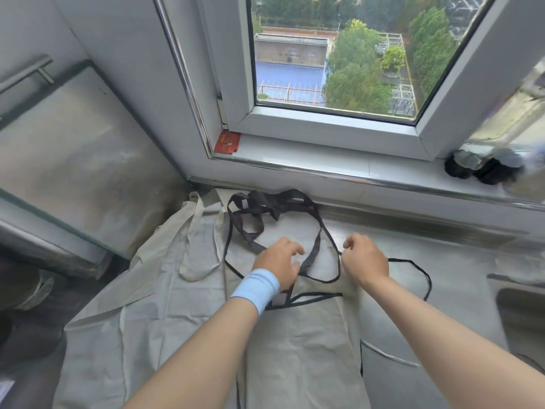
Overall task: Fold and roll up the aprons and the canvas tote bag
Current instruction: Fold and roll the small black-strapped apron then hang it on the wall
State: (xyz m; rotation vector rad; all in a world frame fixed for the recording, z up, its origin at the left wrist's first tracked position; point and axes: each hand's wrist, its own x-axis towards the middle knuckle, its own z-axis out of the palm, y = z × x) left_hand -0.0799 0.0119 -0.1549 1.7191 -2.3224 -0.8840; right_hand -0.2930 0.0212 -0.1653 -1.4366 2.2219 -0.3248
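Note:
A pale apron with black trim (303, 349) lies flat on the steel counter, its black straps (265, 208) tangled toward the window. Under it and to the left lies a second pale apron (141, 314) with pale straps (194, 231). My left hand (280, 261), with a light blue wristband, rests on the black straps with fingers curled over the wide one. My right hand (364, 258) pinches a thin black strap (418, 270) that loops away to the right. I cannot pick out the canvas tote bag among the pale cloth.
The steel counter (427, 240) runs under a window sill (324, 169). A sink (522, 314) is at the right edge. A red card (227, 142) leans in the sill's left corner, dark round objects (483, 166) sit at its right. A glass-fronted cabinet (73, 160) stands to the left.

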